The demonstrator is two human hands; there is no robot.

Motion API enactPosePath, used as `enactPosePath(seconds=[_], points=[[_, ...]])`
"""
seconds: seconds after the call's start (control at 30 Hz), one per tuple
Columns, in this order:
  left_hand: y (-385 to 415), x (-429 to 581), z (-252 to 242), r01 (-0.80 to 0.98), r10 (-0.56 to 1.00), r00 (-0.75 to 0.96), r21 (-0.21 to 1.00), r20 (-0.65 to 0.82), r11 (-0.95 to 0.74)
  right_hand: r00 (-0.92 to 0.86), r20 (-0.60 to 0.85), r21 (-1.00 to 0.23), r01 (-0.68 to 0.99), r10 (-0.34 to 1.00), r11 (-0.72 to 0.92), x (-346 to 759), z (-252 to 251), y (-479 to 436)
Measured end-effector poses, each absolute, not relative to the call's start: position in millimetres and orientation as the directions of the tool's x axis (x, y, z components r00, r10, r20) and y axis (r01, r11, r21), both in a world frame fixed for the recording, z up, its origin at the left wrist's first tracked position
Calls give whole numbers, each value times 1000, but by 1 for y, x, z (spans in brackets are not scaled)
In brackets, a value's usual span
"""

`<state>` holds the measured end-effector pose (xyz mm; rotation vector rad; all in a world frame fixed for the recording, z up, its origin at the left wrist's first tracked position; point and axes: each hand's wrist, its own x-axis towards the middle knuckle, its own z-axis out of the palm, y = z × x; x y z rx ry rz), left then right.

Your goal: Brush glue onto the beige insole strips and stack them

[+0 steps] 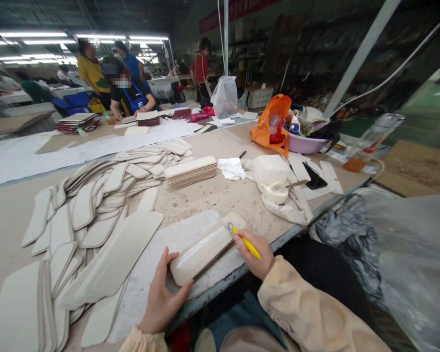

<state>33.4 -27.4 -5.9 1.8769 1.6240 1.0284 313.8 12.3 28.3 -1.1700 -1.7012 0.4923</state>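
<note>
My right hand is closed round a yellow-handled brush, its bristles resting at the far right end of a pale rounded panel. The panel's top is wet and glossy and lies on top of other pieces. At the near left end, my left hand holds the panel's edges between thumb and fingers. White paper lies beneath. Left of it are loose heaps of similar panels, and behind stands a neat stack.
A white tub with a tape roll sits right, near a black phone. Behind are an orange bag, a purple basin and a bottle. Several people, one at the table, are further back.
</note>
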Motion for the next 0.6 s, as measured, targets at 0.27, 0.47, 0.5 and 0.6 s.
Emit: enactPosePath(seconds=[0.27, 0.47, 0.5, 0.6], points=[[-27, 33, -8, 574, 974, 30, 794, 224, -200, -420, 455, -718, 349, 785, 603, 252, 38, -27], [-28, 37, -3, 573, 966, 58, 784, 252, -239, -259, 307, -912, 193, 916, 361, 255, 48, -33], [-28, 37, -2, 575, 965, 62, 781, 256, -244, -225, 236, -949, 156, 945, 274, 255, 48, -33], [-28, 39, 0, 570, 965, 58, 785, 255, -241, -226, 68, -995, 55, 972, 83, 249, 44, -33]])
